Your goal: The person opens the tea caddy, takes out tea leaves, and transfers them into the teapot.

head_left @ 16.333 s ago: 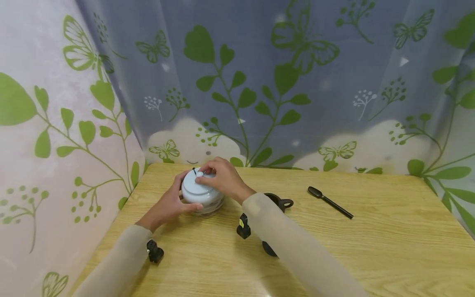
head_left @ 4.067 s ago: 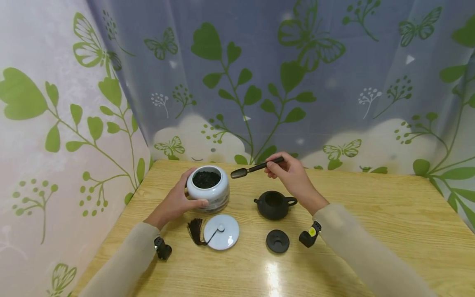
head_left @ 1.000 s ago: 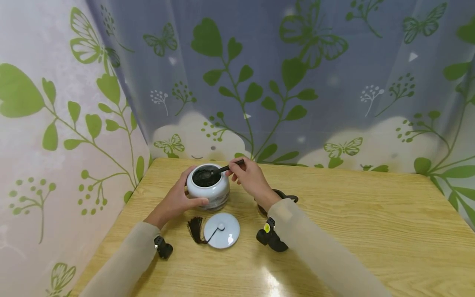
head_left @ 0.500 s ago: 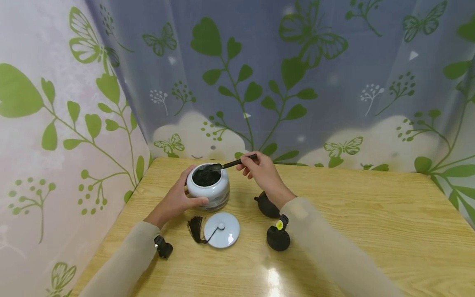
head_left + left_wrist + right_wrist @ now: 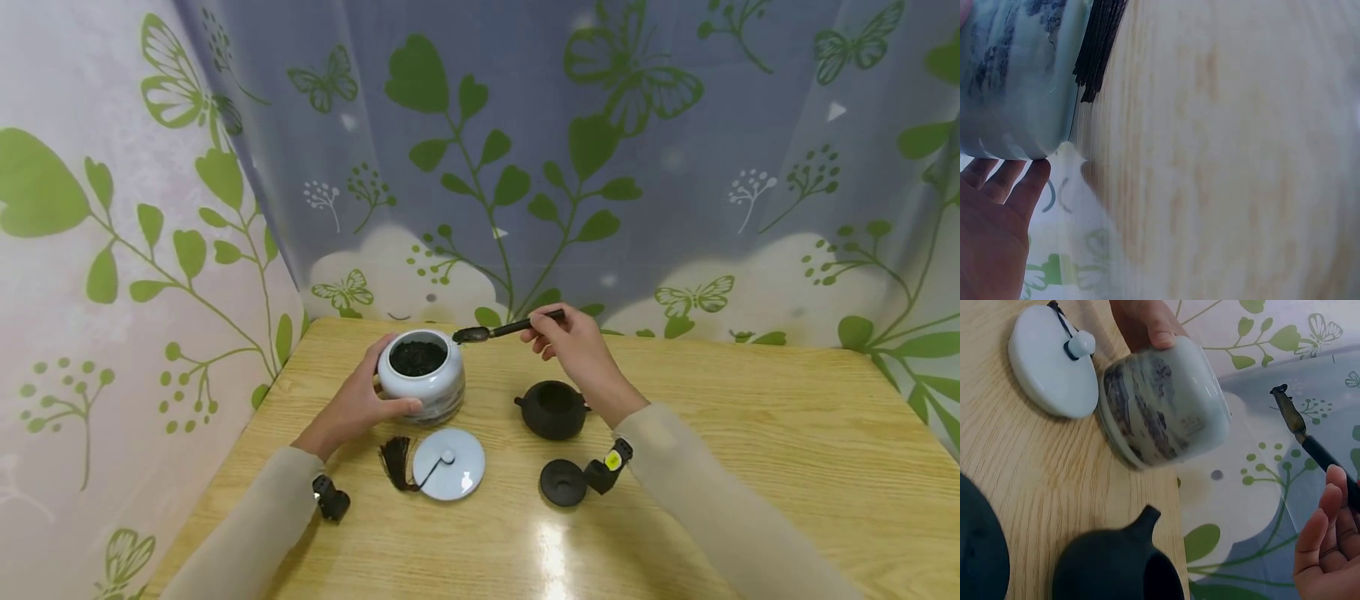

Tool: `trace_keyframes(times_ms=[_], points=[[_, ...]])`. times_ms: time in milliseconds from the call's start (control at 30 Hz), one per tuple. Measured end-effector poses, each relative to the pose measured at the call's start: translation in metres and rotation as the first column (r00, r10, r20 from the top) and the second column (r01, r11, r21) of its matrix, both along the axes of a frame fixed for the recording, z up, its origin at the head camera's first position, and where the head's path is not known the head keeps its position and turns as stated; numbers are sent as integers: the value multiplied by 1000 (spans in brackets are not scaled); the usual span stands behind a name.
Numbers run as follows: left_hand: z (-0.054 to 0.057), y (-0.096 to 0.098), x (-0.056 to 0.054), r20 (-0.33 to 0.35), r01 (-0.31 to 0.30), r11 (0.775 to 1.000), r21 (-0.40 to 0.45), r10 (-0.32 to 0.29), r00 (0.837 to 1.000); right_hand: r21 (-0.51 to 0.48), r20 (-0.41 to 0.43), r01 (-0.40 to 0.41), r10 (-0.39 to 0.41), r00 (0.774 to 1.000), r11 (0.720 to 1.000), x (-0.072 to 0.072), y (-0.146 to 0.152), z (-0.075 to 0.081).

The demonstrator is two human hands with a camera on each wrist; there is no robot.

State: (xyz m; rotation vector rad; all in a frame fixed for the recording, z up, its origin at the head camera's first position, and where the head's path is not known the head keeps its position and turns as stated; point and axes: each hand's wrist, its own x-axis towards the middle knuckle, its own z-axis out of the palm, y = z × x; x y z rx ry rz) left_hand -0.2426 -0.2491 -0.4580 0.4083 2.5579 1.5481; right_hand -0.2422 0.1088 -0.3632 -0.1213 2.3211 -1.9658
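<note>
A white jar (image 5: 435, 398) with a painted landscape stands upright, dark tea leaves (image 5: 417, 358) inside it. My left hand (image 5: 352, 410) grips the jar's side, thumb in front. My right hand (image 5: 585, 354) pinches a dark tea scoop (image 5: 510, 328) by its handle. The scoop's bowl (image 5: 472, 335) is just right of the jar's rim and carries some dark leaves; in the right wrist view a bit of tea (image 5: 1280, 389) sticks out at its tip. Below the right hand stands a black teapot (image 5: 550, 423), its mouth uncovered.
The jar's pale lid (image 5: 459, 471) lies in front of the jar, with a dark tassel (image 5: 395, 462) on its left. The black teapot lid (image 5: 562, 483) lies before the teapot. A patterned curtain (image 5: 480, 167) hangs behind the wooden table (image 5: 750, 433).
My right hand has lifted the scoop out of the jar with leaves on it and moved right, past the rim. My left hand keeps its hold on the jar.
</note>
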Motion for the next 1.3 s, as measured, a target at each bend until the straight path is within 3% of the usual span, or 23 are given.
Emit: trace_keyframes(times_ms=[667, 1300], points=[[1, 1, 1, -5, 5, 1000, -1, -5, 1000, 77, -12, 16, -15, 1000, 997, 17, 66, -9], [0, 0, 0, -5, 9, 1000, 3, -9, 1000, 160, 33, 41, -47, 998, 986, 33, 105, -36]])
